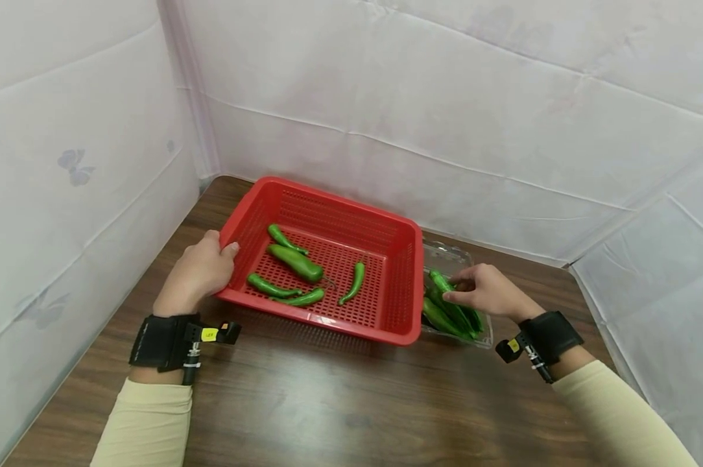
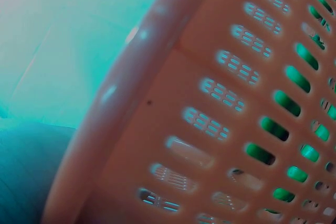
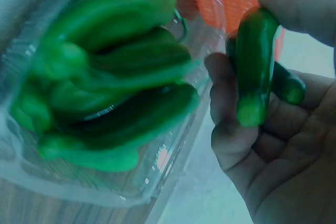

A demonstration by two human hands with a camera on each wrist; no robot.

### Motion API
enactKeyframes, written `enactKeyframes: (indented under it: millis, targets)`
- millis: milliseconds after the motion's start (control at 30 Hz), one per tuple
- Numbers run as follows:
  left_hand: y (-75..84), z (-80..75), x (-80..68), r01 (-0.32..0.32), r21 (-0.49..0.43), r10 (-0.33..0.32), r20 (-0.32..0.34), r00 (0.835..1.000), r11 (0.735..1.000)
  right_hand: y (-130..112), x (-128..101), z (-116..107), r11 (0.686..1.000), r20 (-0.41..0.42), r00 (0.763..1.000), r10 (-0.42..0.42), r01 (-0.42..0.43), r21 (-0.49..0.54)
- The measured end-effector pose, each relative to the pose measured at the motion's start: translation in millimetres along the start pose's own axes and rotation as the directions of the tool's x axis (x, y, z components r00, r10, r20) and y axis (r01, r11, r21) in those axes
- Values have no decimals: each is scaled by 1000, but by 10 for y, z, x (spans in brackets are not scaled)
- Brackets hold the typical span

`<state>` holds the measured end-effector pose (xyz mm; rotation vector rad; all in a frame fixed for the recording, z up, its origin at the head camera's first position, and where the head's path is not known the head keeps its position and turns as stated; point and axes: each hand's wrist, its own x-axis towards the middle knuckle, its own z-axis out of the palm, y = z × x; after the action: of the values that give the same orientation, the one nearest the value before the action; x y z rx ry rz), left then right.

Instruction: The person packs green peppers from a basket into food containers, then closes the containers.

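My left hand (image 1: 196, 272) grips the left rim of a red perforated plastic basket (image 1: 340, 204), thumb over the edge. Several green chili peppers lie spread on its floor, the thickest pepper (image 1: 295, 263) near the middle. Over a clear plastic tray (image 1: 488, 334) at the basket's right is my right hand (image 1: 488, 292). In the right wrist view its thumb and fingers hold a green chili pepper (image 3: 257, 66), with a second pepper (image 3: 289, 86) behind it in the same hand. More peppers (image 3: 121, 103) are heaped in the tray. The left wrist view shows the basket's slotted side wall (image 2: 157, 108).
The brown wooden table (image 1: 305, 402) extends in front of the basket. White sheeting (image 1: 386, 117) rises behind the table and on both sides. The basket's right rim reaches over part of the tray.
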<state>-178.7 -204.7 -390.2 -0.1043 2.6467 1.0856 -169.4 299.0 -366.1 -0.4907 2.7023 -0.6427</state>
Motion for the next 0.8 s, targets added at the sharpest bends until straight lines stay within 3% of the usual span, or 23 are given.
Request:
enactKeyframes:
  millis: [167,467,800]
  targets:
    - [2,-1,-7,-1,4,1,-2,1000,1000,-46,34,180,995,-18,999,-48,46,-92]
    - [-17,3,-2,-8,1,8,1,1000,1000,-138,68,360,983,-52,998,-42,32,-180]
    - [-15,9,1,-4,5,4,-4,1000,1000,-196,51,490,923,-204,975,-84,-2,-385]
